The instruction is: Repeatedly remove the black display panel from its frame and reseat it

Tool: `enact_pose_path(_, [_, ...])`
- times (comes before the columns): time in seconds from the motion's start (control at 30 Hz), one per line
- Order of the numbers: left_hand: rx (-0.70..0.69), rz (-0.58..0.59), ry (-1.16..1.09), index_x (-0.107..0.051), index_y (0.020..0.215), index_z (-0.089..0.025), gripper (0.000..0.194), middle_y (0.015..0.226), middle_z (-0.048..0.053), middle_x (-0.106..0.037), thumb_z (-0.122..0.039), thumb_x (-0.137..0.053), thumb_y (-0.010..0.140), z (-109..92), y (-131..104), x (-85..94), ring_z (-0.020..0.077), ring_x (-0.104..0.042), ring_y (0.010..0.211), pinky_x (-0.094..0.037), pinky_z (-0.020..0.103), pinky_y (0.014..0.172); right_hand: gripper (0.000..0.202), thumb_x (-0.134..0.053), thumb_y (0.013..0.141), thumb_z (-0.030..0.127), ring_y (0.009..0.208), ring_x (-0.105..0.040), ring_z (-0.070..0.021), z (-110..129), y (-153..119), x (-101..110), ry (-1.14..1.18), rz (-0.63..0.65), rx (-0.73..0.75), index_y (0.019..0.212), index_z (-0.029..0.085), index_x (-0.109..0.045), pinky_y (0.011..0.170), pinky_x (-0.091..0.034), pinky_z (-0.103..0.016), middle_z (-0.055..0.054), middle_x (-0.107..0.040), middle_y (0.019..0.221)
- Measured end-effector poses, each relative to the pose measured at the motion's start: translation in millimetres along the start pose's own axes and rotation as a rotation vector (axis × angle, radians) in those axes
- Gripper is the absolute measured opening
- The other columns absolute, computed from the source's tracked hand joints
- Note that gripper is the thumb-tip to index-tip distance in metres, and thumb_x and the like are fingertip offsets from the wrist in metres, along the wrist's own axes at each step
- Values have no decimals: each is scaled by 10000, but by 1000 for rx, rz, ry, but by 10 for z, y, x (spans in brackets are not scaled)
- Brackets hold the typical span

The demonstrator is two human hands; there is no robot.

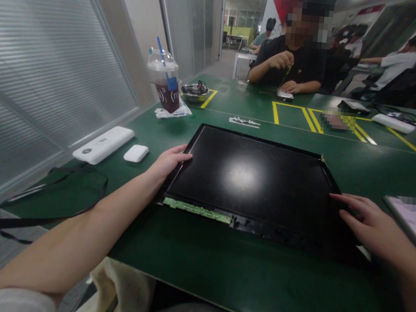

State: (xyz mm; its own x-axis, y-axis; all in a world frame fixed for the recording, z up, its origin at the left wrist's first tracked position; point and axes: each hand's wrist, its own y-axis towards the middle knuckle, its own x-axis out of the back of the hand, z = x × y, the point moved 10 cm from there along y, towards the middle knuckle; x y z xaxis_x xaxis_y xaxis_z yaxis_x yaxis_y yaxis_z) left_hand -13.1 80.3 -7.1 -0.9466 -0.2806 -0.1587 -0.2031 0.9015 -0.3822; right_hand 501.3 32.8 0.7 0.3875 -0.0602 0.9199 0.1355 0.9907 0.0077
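A black flat display panel lies at a slant over the green table in front of me, a bright reflection in its middle. Along its near edge, on the left, runs a narrow green circuit board. My left hand is closed on the panel's left edge, thumb on top and the other fingers partly hidden behind the rim. At the right edge, my right hand grips the frame with its fingertips on the front face. The underside of the panel is hidden.
On the left are a white power bank, a white earphone case and a black strap. Farther back stand a drink cup and a metal bowl. Papers lie right. A co-worker sits opposite.
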Motion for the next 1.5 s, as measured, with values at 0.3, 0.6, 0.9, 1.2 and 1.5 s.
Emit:
enact_pose_path(0.3, [7, 1, 79, -565, 1462, -124, 668, 637, 18, -721, -15, -626, 805, 12, 25, -3, 166, -662, 471, -531, 234, 474, 538, -495, 786, 478, 1138, -656, -346, -55, 48, -5, -6, -42, 53, 1212, 239, -720, 980, -537, -519, -150, -637, 1305])
enact_pose_path(0.6, [8, -45, 24, -590, 1427, -91, 546, 604, 16, -703, -14, -577, 887, 3, 20, -10, 151, -653, 466, -536, 224, 474, 548, -493, 773, 473, 1073, -675, -340, -53, 45, -6, -4, -34, 18, 1214, 241, -722, 916, -558, -510, -162, -622, 1318])
enact_pose_path(0.9, [3, -38, 2, -588, 1422, -72, 562, 640, 35, -728, -16, -594, 863, 11, 49, -6, 153, -656, 476, -540, 227, 485, 531, -495, 790, 464, 1058, -682, -324, -61, 36, 1, 5, -42, 26, 1222, 257, -723, 897, -567, -488, -156, -623, 1329])
enact_pose_path(1.2, [-37, -10, -12, -638, 1368, -99, 572, 662, 47, -746, -64, -701, 801, 74, 170, 43, 164, -667, 483, -525, 227, 486, 518, -491, 797, 443, 1120, -670, -329, -32, 33, 14, -23, -51, 47, 1216, 237, -715, 962, -551, -498, -155, -634, 1312])
enact_pose_path(1.5, [-25, -32, 21, -618, 1390, -98, 569, 642, 42, -736, -42, -656, 826, 39, 120, 34, 157, -653, 466, -502, 215, 451, 550, -488, 792, 460, 1152, -657, -337, -3, 25, -2, -18, -32, 36, 1225, 213, -719, 1009, -531, -499, -159, -623, 1326])
